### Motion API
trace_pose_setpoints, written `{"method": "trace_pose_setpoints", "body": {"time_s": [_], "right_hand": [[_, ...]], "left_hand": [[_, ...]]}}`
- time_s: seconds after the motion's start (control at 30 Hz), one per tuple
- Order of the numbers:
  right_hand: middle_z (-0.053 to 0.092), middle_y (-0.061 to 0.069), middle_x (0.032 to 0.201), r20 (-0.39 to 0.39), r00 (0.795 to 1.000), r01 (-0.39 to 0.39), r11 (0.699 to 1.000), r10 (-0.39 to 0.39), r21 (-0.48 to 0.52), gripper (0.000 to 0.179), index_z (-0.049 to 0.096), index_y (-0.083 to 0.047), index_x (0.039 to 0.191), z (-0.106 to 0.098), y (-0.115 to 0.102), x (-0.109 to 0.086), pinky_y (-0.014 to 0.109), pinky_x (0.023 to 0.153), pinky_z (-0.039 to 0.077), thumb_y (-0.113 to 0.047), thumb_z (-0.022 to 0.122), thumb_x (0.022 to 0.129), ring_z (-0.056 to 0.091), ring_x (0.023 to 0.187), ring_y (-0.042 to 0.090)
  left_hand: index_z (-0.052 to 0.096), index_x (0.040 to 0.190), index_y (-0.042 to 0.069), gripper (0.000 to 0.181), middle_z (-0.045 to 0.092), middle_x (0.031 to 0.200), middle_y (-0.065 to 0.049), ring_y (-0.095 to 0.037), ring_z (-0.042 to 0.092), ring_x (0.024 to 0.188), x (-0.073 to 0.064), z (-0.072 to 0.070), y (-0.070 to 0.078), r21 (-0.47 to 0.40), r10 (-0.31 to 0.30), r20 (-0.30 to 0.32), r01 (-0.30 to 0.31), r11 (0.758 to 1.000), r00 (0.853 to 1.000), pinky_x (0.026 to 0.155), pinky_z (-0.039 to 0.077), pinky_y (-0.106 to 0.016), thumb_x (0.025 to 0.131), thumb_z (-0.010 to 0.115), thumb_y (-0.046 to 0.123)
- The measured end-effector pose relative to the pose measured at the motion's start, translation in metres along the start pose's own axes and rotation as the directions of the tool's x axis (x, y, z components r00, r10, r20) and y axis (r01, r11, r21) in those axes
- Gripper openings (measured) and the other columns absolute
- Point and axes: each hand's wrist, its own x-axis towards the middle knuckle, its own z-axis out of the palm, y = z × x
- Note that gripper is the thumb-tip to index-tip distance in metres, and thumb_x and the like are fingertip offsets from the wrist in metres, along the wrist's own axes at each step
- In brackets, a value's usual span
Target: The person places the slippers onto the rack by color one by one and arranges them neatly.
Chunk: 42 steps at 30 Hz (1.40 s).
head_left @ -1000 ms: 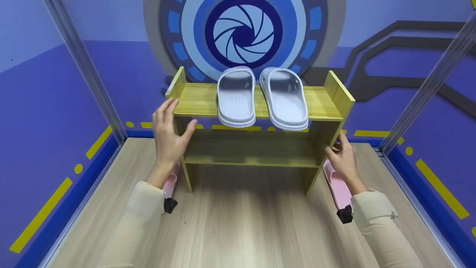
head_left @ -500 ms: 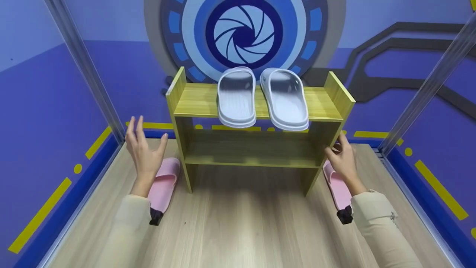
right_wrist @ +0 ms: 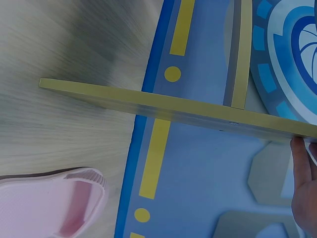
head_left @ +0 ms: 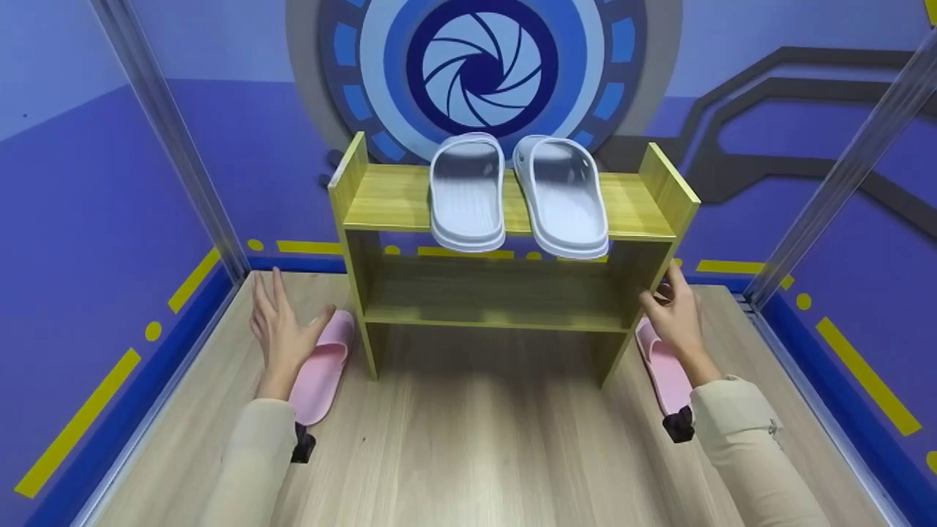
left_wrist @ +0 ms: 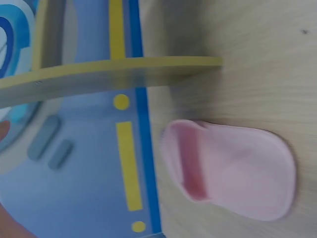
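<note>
My left hand (head_left: 282,333) hovers with spread fingers beside the left pink slide slipper (head_left: 318,388), its wrist overlapping the slipper in the head view. That slipper, seen whole as the pink slide (left_wrist: 237,168) in the left wrist view, lies on the floor left of the yellow wooden shoe rack (head_left: 490,293). My right hand (head_left: 675,315) touches the outside of the rack's right side panel (right_wrist: 188,109), fingertips on the wood. Below it lies the other pink slide (head_left: 666,377), partly hidden by my wrist. Two pale grey clogs, a left clog (head_left: 468,197) and a right clog (head_left: 567,205), stand on the top shelf.
A wood-grain floor board (head_left: 468,454) carries the rack. Behind rises a blue patterned wall (head_left: 241,161), with metal corner posts on both sides, the left post (head_left: 165,139) and right post (head_left: 827,176). Small black devices sit at both wrists.
My left hand has left the rack's upper left side and moved down and to the left, above the floor by the left slipper. The right hand stays at the right panel.
</note>
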Motion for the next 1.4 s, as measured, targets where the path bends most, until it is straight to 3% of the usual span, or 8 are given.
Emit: {"method": "trace_pose_setpoints", "body": {"time_s": [0.13,0.27,0.5,0.73,0.87,1.13,1.4], "right_hand": [[0.054,0.027,0.104,-0.002,1.0,0.0,1.0,0.0,0.017,0.045,0.045,0.007,0.118,0.0,0.001,0.0,0.016,0.069,0.045,0.008,0.057,0.075,0.055,0.09,0.041],[0.054,0.027,0.103,-0.006,1.0,0.001,0.999,-0.001,0.035,0.046,0.044,0.007,0.119,0.001,0.002,-0.001,0.014,0.068,0.044,0.009,0.056,0.075,0.055,0.089,0.041],[0.054,0.027,0.105,-0.007,1.0,0.005,1.0,-0.005,0.009,0.047,0.045,0.007,0.12,0.001,0.002,-0.001,0.021,0.07,0.046,0.009,0.056,0.075,0.056,0.088,0.04],[0.054,0.027,0.107,-0.005,1.0,0.004,1.0,-0.004,0.014,0.048,0.044,0.007,0.121,0.001,0.001,-0.001,0.027,0.071,0.046,0.01,0.056,0.075,0.055,0.09,0.04],[0.054,0.027,0.107,-0.002,1.0,0.003,1.0,-0.003,-0.001,0.048,0.044,0.006,0.122,0.001,0.001,-0.001,0.034,0.071,0.046,0.009,0.056,0.075,0.055,0.09,0.041],[0.054,0.027,0.106,0.001,1.0,-0.002,1.0,0.002,-0.007,0.049,0.043,0.006,0.122,0.001,-0.001,-0.001,0.038,0.073,0.045,0.008,0.056,0.075,0.055,0.091,0.041],[0.055,0.027,0.102,-0.006,1.0,0.022,1.0,-0.022,-0.008,0.047,0.045,0.007,0.12,0.0,0.0,-0.001,0.015,0.069,0.044,0.009,0.057,0.074,0.056,0.088,0.039]], "left_hand": [[0.002,0.142,0.011,0.104,-0.007,0.143,-0.018,-0.035,-0.003,0.129,-0.007,0.005,-0.01,0.024,-0.061,0.086,0.059,0.998,0.994,0.096,0.002,-0.057,0.07,0.069,0.044],[-0.002,0.142,0.01,0.109,-0.01,0.142,-0.021,-0.038,-0.006,0.128,-0.014,0.011,-0.019,0.058,-0.134,0.154,0.126,0.99,0.979,0.092,0.003,-0.062,0.068,0.07,0.047],[-0.01,0.14,0.012,0.114,-0.015,0.141,-0.024,-0.04,-0.008,0.127,-0.029,0.022,-0.034,0.09,-0.259,0.243,0.244,0.966,0.935,0.089,0.003,-0.066,0.067,0.07,0.047],[-0.01,0.139,0.006,0.111,-0.014,0.138,-0.03,-0.047,-0.006,0.124,-0.043,0.031,-0.046,0.133,-0.332,0.308,0.306,0.943,0.892,0.089,0.004,-0.066,0.071,0.067,0.047],[-0.011,0.138,0.004,0.109,-0.01,0.137,-0.034,-0.05,-0.004,0.123,-0.05,0.037,-0.052,0.159,-0.362,0.33,0.327,0.932,0.872,0.091,0.006,-0.064,0.073,0.066,0.046],[-0.005,0.139,0.0,0.107,-0.002,0.136,-0.036,-0.052,0.001,0.122,-0.063,0.05,-0.064,0.175,-0.399,0.311,0.36,0.916,0.863,0.091,0.007,-0.063,0.071,0.068,0.04],[-0.001,0.138,-0.003,0.105,0.0,0.133,-0.04,-0.052,0.002,0.121,-0.073,0.057,-0.065,0.201,-0.428,0.319,0.381,0.902,0.845,0.09,0.008,-0.063,0.071,0.068,0.04]]}}
